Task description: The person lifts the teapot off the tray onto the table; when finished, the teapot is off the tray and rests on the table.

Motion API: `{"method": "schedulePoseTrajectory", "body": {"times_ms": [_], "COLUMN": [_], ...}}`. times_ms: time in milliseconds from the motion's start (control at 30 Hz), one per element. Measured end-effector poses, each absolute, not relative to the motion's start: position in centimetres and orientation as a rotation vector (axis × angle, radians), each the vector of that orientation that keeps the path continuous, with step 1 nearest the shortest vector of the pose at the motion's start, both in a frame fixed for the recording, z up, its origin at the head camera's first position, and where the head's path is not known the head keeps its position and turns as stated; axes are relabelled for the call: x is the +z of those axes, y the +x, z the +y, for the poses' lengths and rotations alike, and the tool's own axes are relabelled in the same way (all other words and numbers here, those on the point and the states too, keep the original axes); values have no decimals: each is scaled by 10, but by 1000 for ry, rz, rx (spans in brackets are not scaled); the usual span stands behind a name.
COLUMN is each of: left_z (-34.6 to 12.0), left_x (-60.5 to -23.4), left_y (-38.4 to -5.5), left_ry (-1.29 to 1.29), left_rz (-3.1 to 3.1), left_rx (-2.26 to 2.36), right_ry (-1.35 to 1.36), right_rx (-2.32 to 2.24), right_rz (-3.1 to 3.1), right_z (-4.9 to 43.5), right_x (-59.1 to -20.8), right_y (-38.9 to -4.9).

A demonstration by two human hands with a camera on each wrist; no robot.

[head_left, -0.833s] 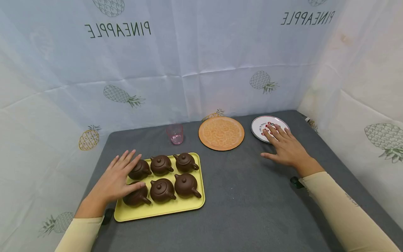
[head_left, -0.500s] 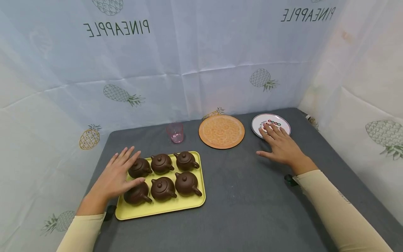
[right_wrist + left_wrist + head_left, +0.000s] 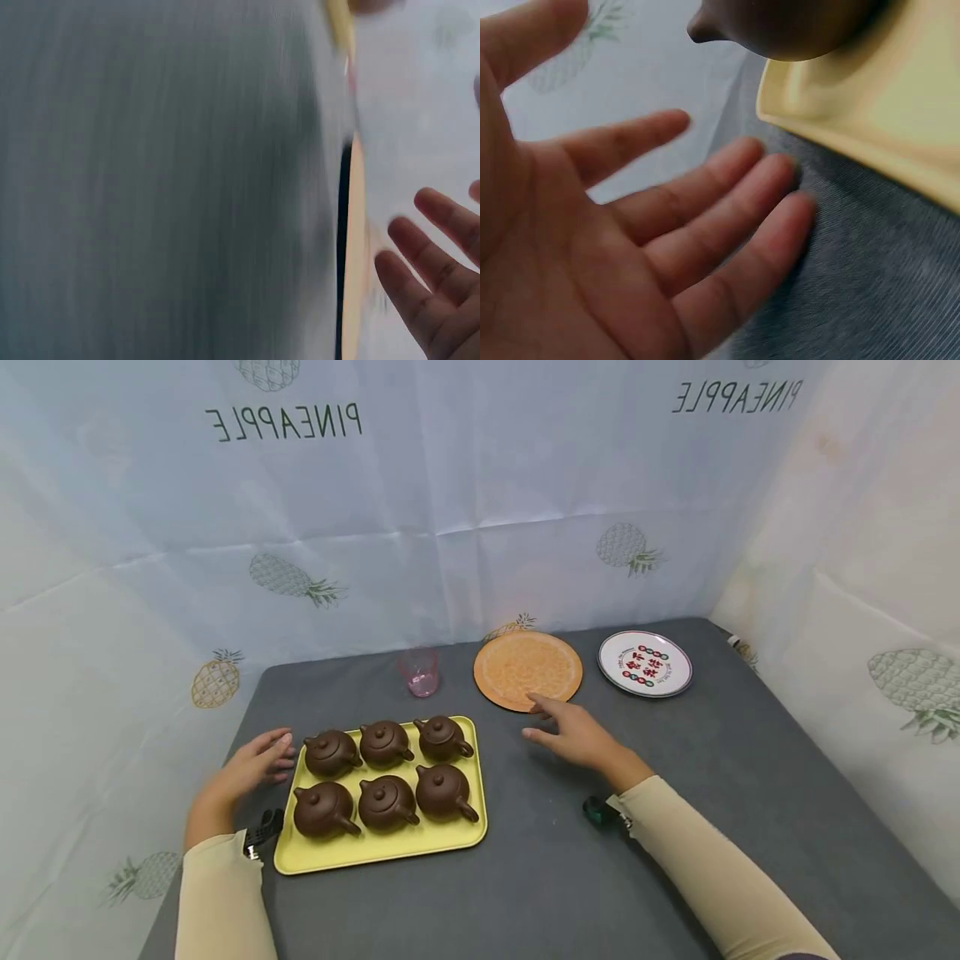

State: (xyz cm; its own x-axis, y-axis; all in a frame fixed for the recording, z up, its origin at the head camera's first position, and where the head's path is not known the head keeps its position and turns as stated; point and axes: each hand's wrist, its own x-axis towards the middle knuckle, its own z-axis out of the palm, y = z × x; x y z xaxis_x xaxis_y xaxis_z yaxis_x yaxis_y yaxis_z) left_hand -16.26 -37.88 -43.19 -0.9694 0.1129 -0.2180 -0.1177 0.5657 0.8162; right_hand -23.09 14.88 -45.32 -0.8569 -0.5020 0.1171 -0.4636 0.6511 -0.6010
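A yellow tray (image 3: 375, 853) on the table bears several dark brown teapots (image 3: 386, 802) in two rows. Just off the tray's left side is my left hand (image 3: 243, 777), its palm turned toward the tray and its fingers spread. In the left wrist view those fingers (image 3: 720, 240) hold nothing and come close to the tray's corner (image 3: 780, 109), with one teapot (image 3: 795, 26) above. My right hand (image 3: 577, 735), fingers extended and holding nothing, hovers between the tray and a round orange mat (image 3: 517, 664); its fingertips overlap the mat's near edge in the head view.
A pink clear cup (image 3: 422, 675) stands behind the tray. At the back right lies a white plate (image 3: 637, 664) with red lettering. A fabric curtain (image 3: 420, 468) printed with pineapples walls the grey table (image 3: 540, 877) at the back and sides.
My right hand has swung left from over the plate toward the orange mat. My left hand has drawn back from above the teapots to the tray's left side and turned its palm inward.
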Motion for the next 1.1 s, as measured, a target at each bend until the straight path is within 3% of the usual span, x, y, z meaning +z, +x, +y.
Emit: {"method": "schedulePoseTrajectory", "body": {"times_ms": [200,400,733,1100], "left_z": [-390,-398,-403,-396], "left_x": [-450,-462,-474,-472], "left_y": [-162,-159,-165,-173], "left_ry": [-9,56,205,127], "left_rz": [2416,2434,2485,2539], "left_rx": [1454,1460,1486,1511], "right_ry": [-710,-645,-630,-543], "right_rx": [-1432,-1555,-1580,-1654], "right_rz": [2536,2325,2255,2244], "right_z": [96,63,44,41], "right_x": [-461,-468,-481,-487], "right_y": [-223,-223,-222,-218]}}
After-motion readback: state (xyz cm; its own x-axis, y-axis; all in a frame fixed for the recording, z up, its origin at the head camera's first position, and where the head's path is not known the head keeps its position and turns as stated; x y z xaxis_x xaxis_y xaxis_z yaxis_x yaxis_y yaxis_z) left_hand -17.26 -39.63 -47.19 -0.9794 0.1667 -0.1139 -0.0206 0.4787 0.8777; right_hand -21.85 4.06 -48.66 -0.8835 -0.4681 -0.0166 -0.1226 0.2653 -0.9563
